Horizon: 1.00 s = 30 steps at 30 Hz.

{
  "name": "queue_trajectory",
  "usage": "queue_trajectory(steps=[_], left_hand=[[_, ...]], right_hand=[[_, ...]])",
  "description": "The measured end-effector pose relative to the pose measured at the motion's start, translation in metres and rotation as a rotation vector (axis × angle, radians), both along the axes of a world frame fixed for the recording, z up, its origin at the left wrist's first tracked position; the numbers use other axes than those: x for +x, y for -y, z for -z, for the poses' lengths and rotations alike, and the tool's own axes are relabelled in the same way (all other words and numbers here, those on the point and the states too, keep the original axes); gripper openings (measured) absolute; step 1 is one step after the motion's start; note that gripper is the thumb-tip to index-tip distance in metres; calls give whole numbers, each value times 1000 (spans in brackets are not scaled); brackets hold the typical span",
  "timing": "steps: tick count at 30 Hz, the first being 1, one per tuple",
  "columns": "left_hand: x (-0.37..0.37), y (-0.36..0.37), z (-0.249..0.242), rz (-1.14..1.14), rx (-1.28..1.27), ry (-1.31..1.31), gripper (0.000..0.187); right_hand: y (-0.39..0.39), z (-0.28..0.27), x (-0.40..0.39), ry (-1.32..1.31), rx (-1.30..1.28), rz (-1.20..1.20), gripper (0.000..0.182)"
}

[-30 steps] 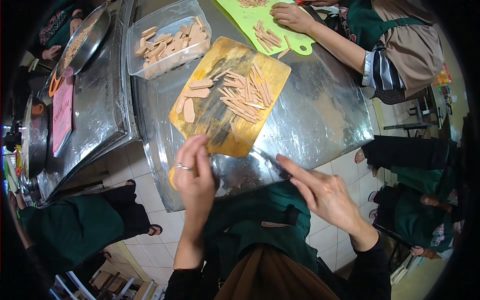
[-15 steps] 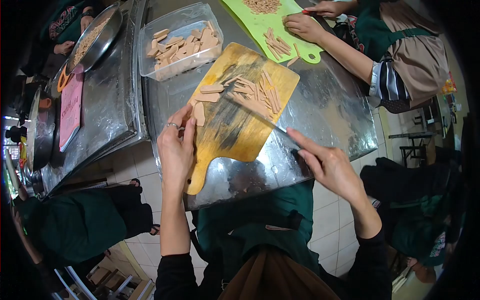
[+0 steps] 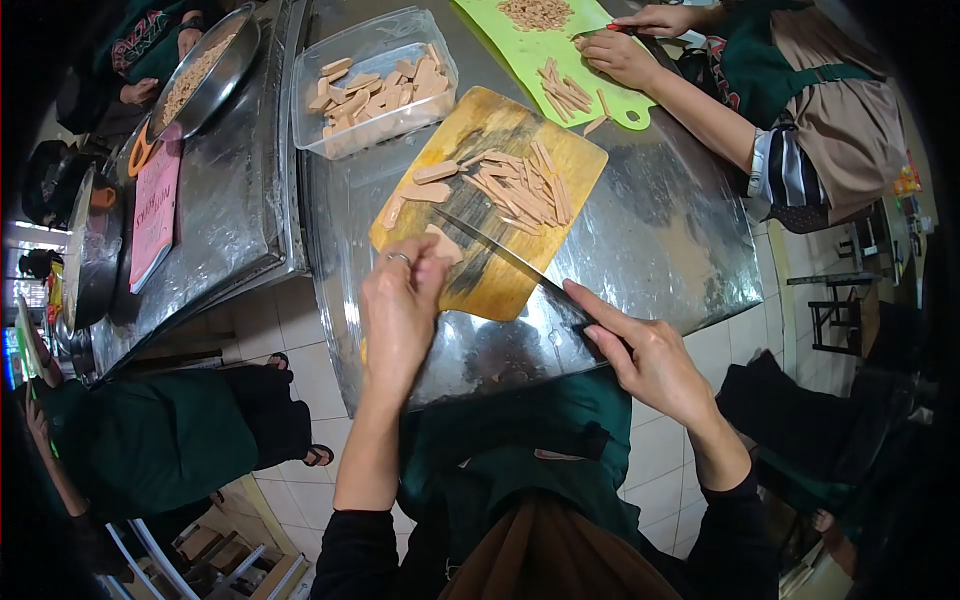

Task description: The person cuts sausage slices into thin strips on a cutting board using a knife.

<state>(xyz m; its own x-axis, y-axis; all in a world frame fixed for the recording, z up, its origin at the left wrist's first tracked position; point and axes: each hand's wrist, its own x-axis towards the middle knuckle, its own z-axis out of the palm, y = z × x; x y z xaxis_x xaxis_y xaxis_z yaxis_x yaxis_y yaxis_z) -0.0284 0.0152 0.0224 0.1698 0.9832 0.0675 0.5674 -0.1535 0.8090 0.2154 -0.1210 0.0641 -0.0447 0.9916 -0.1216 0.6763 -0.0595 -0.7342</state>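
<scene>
My left hand point(image 3: 398, 300), a ring on one finger, pinches a flat pinkish-tan sausage slice point(image 3: 444, 243) at the near part of the wooden cutting board point(image 3: 480, 117). My right hand point(image 3: 655, 362) is closed around the handle of a knife point(image 3: 502, 248). The blade slants across the board to the right of the held slice, its tip pointing far left. Thin sausage sticks point(image 3: 520, 187) lie heaped on the board's right side. A few uncut oblong slices point(image 3: 428, 191) rest on its left side. My left hand and wrist hide most of the board's handle.
A clear plastic box point(image 3: 312, 135) of sausage pieces stands behind the board. At the back right, another person's hands point(image 3: 620, 58) work on a green cutting board point(image 3: 590, 95). A metal bowl point(image 3: 245, 50) and pink booklet point(image 3: 155, 205) sit on the left counter.
My left hand has moved right and now lifts a slice from the board's left edge area. The knife has come away from the sticks, its blade now farther left and nearer me.
</scene>
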Motion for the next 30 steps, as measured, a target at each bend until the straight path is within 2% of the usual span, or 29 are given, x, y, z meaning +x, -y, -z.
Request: queue_trajectory(steps=[4, 10, 11, 14, 18, 21, 24, 28, 30], left_hand=[[13, 30, 10, 59, -15, 146, 24], [11, 19, 0, -35, 195, -23, 37], [4, 10, 5, 7, 201, -71, 44], [2, -7, 2, 93, 203, -298, 43], [2, -11, -7, 97, 119, -236, 32], [4, 1, -3, 51, 191, -146, 27], [19, 28, -1, 79, 265, -2, 24], [32, 61, -8, 143, 17, 178, 35], [21, 60, -7, 140, 89, 98, 30]], right_hand=[[7, -16, 0, -32, -210, 53, 48], [12, -14, 3, -76, -164, 66, 47], [11, -13, 4, -66, -173, 72, 47], [10, -7, 4, -44, -186, 77, 47], [13, -8, 4, -54, -182, 89, 47], [18, 5, 7, -71, -38, 84, 50], [21, 8, 9, -62, 2, 83, 51], [23, 8, 9, -35, 48, 91, 51], [27, 5, 11, -13, 19, 94, 52]])
